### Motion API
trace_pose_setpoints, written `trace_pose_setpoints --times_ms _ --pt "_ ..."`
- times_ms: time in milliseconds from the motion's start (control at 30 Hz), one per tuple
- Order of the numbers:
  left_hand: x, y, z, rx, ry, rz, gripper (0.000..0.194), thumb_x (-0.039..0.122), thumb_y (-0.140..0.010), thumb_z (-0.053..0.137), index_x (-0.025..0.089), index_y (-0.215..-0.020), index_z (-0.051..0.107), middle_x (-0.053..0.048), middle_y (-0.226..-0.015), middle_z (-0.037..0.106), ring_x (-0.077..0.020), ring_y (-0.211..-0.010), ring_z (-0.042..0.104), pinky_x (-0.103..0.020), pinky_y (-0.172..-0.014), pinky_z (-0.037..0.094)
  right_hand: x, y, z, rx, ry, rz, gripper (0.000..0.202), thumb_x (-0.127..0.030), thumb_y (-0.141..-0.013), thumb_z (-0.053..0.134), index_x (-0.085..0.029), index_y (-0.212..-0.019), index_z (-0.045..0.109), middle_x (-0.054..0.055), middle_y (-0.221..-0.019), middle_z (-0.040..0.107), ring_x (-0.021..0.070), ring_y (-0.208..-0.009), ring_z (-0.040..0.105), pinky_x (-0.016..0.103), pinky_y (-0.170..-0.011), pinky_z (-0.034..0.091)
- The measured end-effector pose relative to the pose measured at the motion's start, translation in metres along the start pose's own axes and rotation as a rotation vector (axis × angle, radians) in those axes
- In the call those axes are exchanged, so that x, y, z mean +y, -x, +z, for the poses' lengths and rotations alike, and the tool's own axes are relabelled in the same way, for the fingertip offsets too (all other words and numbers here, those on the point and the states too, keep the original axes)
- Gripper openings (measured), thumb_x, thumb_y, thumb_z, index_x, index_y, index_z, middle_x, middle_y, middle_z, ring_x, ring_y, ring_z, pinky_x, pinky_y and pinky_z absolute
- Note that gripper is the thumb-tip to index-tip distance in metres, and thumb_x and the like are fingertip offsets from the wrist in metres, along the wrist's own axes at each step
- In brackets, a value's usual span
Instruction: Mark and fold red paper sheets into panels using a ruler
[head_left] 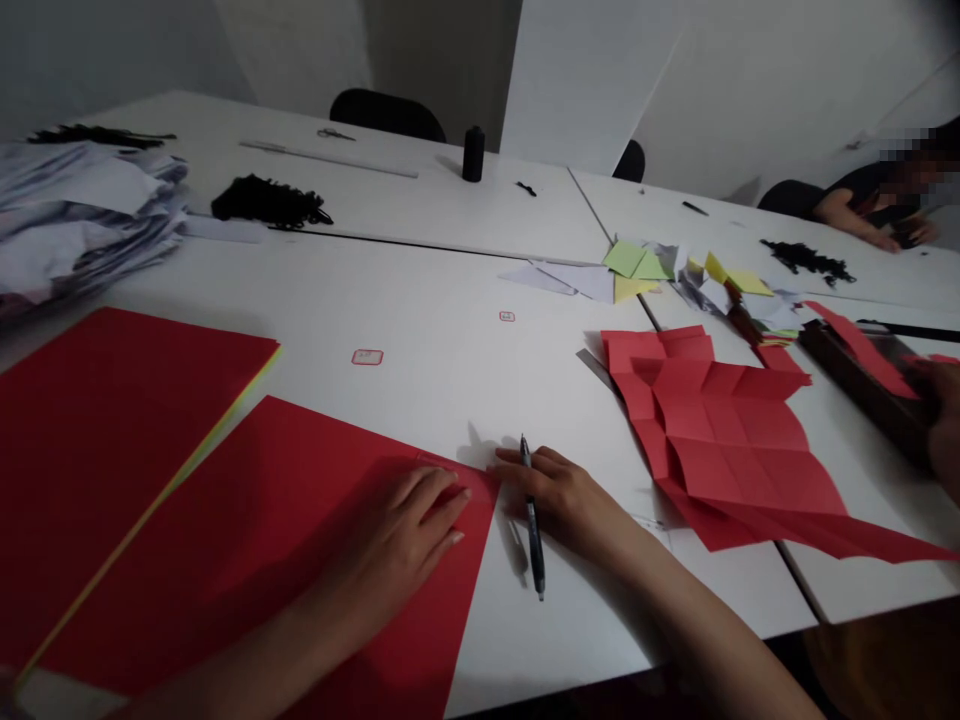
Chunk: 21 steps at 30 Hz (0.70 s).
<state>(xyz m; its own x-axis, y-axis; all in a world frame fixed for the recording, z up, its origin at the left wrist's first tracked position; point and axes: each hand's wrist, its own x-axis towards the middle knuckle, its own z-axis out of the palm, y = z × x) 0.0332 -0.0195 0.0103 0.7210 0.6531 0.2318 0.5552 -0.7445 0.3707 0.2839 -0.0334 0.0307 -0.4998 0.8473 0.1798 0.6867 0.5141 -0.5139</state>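
My left hand (416, 525) lies flat with its fingers spread on a large red sheet (277, 520), near the sheet's right corner. Beside that corner, my right hand (551, 485) has a black pen (534, 530) tucked between its fingers, tip pointing away from me. The fingertips of my right hand reach the sheet's corner. A small clear rectangular piece with a red outline (437, 461) shows at the sheet's upper edge, just beyond my left fingers. Further left is a stack of red sheets (127, 400) with a yellow edge showing.
Creased red paper (742, 440) lies on the right over a metal ruler (594, 370). Crumpled white papers (82, 215) are at the left. Beyond are black yarn (266, 202), a black spool (473, 155) and coloured scraps (637, 262). Another person's hand (943, 400) is at the right edge.
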Motion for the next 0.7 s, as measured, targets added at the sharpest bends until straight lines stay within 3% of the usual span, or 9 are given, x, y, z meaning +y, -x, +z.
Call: trace_pose_setpoints --times_ms 367,700 --pt "-0.001 0.000 0.002 0.004 0.031 0.011 0.035 0.029 -0.098 0.045 0.025 -0.132 0.052 -0.004 -0.135 0.054 -0.0220 -0.129 0.045 -0.041 -0.106 0.047 0.009 0.004 -0.006 -0.001 -0.130 0.126 0.043 -0.020 -0.086 0.066 -0.026 -0.127 0.055 0.009 -0.133 0.059 0.0224 -0.108 0.063 0.039 -0.089 0.058" --pt "0.001 -0.002 0.001 -0.025 0.022 0.046 0.036 0.030 -0.097 0.048 0.023 -0.133 0.051 -0.006 -0.135 0.052 -0.0228 -0.129 0.044 -0.040 -0.104 0.049 0.013 0.002 -0.007 0.011 -0.051 0.128 0.039 -0.020 -0.085 0.067 -0.023 -0.122 0.057 0.011 -0.131 0.060 0.0231 -0.105 0.063 0.042 -0.085 0.058"
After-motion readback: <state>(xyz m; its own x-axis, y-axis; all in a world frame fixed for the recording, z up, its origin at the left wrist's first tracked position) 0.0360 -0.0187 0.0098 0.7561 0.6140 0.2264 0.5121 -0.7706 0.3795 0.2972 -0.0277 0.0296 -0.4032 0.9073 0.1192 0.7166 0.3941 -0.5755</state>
